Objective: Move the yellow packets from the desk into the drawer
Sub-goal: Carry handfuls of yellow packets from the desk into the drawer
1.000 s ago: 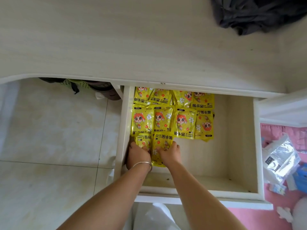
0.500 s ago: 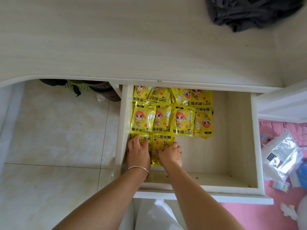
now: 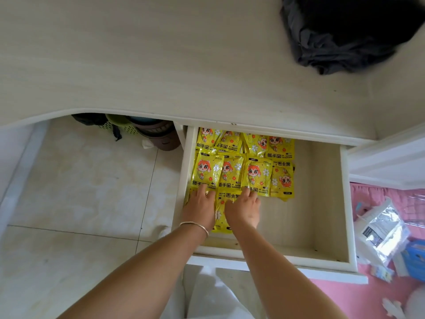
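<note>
Several yellow packets with a cartoon figure lie in rows in the left half of the open pale-wood drawer. My left hand lies flat, fingers spread, on the nearest packets by the drawer's left wall. My right hand rests flat beside it on a packet in the front row, fingertips touching the row behind. Both palms press down and grip nothing. The packets under the hands are mostly hidden. The desk top shows no yellow packets.
A dark cloth lies at the desk's back right. Baskets and a brown bin stand under the desk on the tiled floor. A silver bag and blue items sit on a pink surface to the right.
Both hands have slid a little further into the drawer over the front packets, and their fingers have flattened out. The camera has tilted slightly.
</note>
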